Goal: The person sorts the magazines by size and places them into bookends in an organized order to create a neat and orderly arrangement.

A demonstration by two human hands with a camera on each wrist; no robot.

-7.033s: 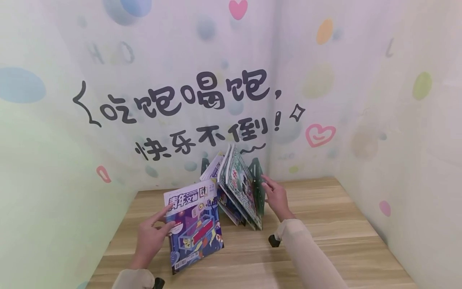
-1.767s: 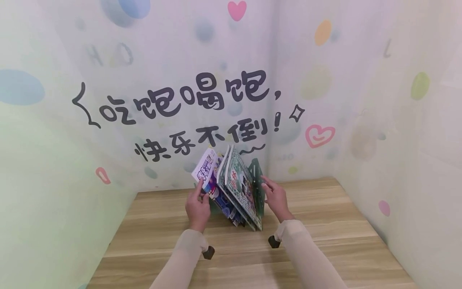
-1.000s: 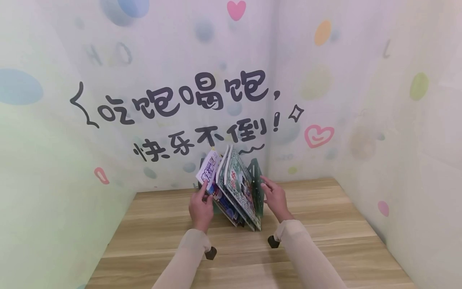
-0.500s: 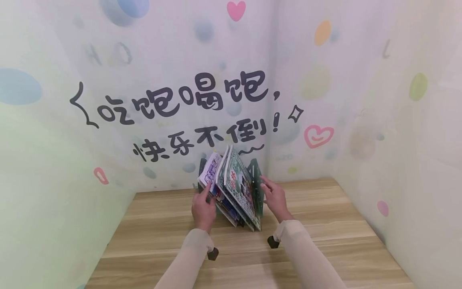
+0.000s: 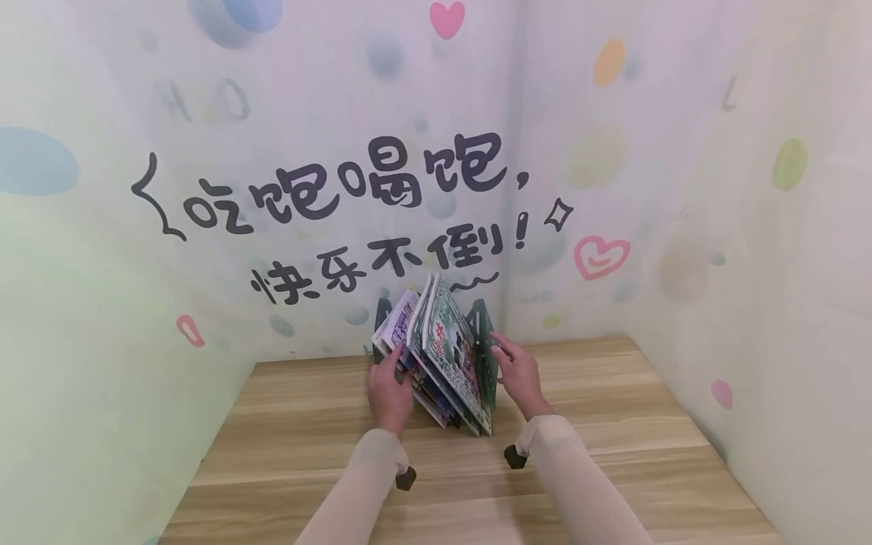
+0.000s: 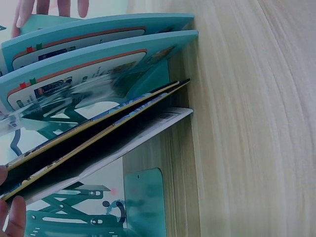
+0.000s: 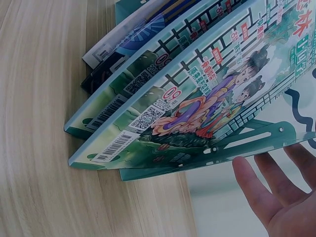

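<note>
Several magazines lean to the left in a green expanding bookend [image 5: 485, 341] with a lattice base. Two thick green-covered magazines [image 5: 458, 348] stand on the right side. Left of them are thinner purple-and-white magazines [image 5: 402, 325], whose dark inner sides and yellowish edges [image 6: 89, 143] show in the left wrist view. My left hand [image 5: 390, 393] pinches the edges of the thin ones between thumb and fingers. My right hand [image 5: 521, 375] touches the bookend's right plate from outside, with extended fingers [image 7: 254, 190] against it. The left end plate [image 6: 145, 202] stands apart from the magazines.
The bookend stands on a wood-grain table [image 5: 306, 454] near its back edge. Behind and at both sides hang pale walls with coloured dots, and large dark lettering [image 5: 306, 197] covers the back one. Black wrist devices [image 5: 406, 478] sit below both hands.
My left hand has brought a purple magazine from the front left to the bookend, and then shifted right, bringing it close against the others. My right hand has stayed at the right plate.
</note>
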